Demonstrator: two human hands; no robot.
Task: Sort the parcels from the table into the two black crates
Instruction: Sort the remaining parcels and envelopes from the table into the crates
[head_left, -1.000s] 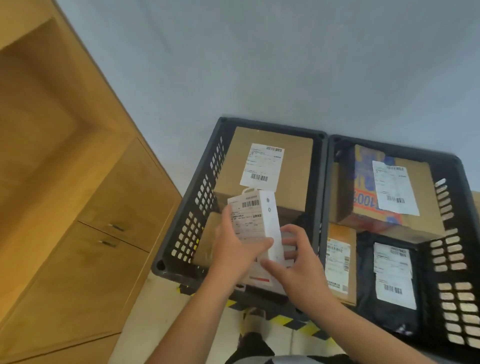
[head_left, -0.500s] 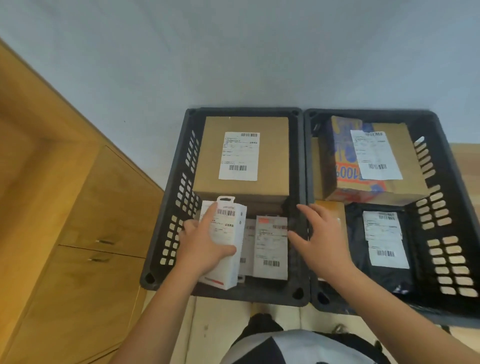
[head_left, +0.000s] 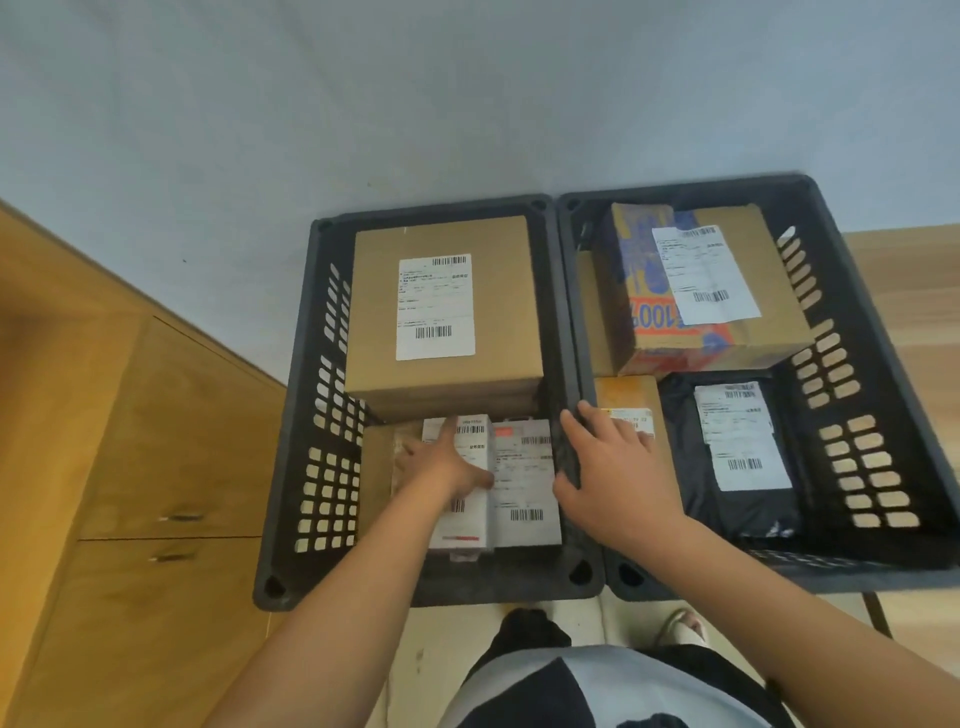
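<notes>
Two black crates stand side by side, the left crate (head_left: 291, 467) and the right crate (head_left: 883, 467). My left hand (head_left: 447, 467) holds a narrow white box (head_left: 462, 525) that lies flat in the near part of the left crate. The thumb is at the box's right edge and the fingers at its left. Beside it lie a white labelled parcel (head_left: 524, 483) and a brown parcel (head_left: 376, 467); behind them sits a large cardboard box (head_left: 447, 312). My right hand (head_left: 608, 467) rests, fingers straight, on the shared rim, over a small brown parcel (head_left: 628, 395).
The right crate also holds a printed cardboard box (head_left: 696, 291) and a black bag parcel (head_left: 737, 457). A wooden cabinet (head_left: 130, 467) stands close on the left. A grey wall (head_left: 363, 104) is behind the crates. My foot (head_left: 680, 623) is just below them.
My left hand has lowered the white box from upright to flat in the left crate. My right hand let go of it and moved right to the rim between the crates.
</notes>
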